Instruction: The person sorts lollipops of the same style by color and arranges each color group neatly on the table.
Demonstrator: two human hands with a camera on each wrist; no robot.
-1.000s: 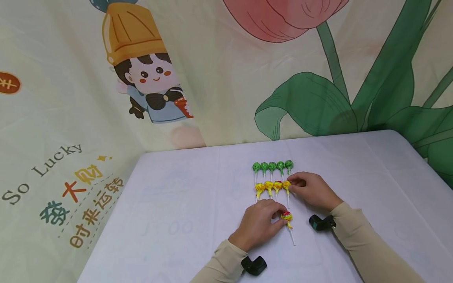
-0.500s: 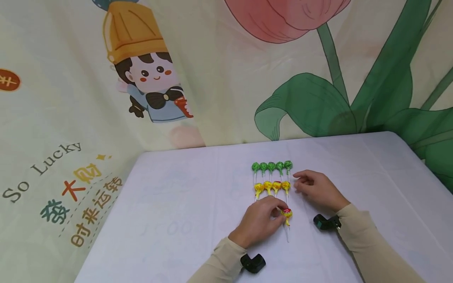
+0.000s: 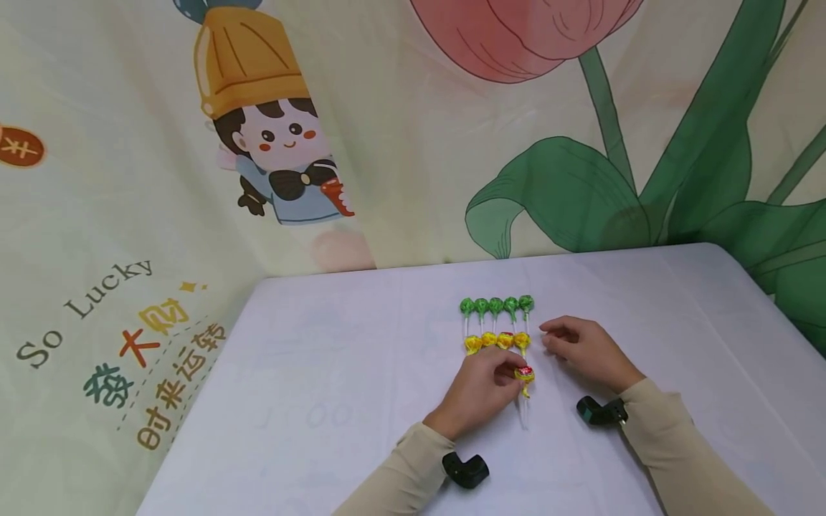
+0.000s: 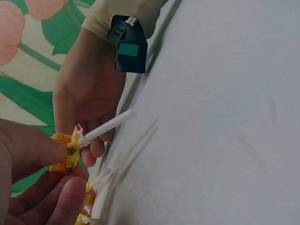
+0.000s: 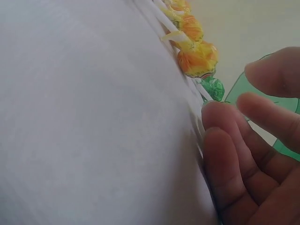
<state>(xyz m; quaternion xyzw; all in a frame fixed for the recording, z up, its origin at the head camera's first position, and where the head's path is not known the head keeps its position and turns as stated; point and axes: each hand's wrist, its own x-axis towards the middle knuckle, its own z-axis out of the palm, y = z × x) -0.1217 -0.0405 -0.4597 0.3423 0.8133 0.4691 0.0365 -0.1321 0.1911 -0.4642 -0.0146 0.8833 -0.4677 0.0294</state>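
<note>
On the desk, a green row of lollipops lies at twelve o'clock of a yellow row. The right hand rests loosely spread. A yellow lollipop is pinched by the left hand; its stick should be kept parallel.

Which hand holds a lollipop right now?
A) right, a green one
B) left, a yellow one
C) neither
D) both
B: the left hand pinches the yellow lollipop by its head, while the right hand rests beside the rows with its fingers holding nothing.
</note>
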